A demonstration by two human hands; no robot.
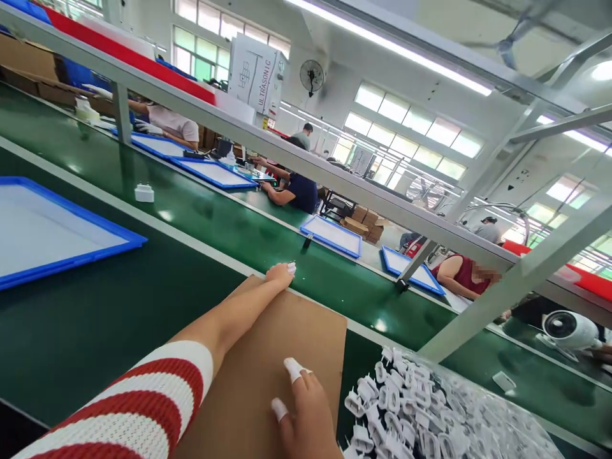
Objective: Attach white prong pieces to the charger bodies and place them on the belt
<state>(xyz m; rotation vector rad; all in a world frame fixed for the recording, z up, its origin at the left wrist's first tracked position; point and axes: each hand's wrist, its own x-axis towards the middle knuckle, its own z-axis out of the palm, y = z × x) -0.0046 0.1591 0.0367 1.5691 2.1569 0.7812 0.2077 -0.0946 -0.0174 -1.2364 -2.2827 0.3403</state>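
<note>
My left hand (280,274) reaches out over the far edge of a brown cardboard sheet (306,325), at the side of the green conveyor belt (215,223). Its fingers are closed on a small white plug piece (291,268). My right hand (306,405) is above the near part of the cardboard, thumb and fingers apart, with nothing between them. White covers sit on its fingertips. Just right of it lies a heap of white plug housings (401,408), partly in clear plastic.
A white adapter (144,193) and a white piece (503,382) lie on the belt. A blue-rimmed tray (71,260) is at left. A slanted metal post (516,280) stands at right. People sit across the belt beside blue-framed trays (331,236).
</note>
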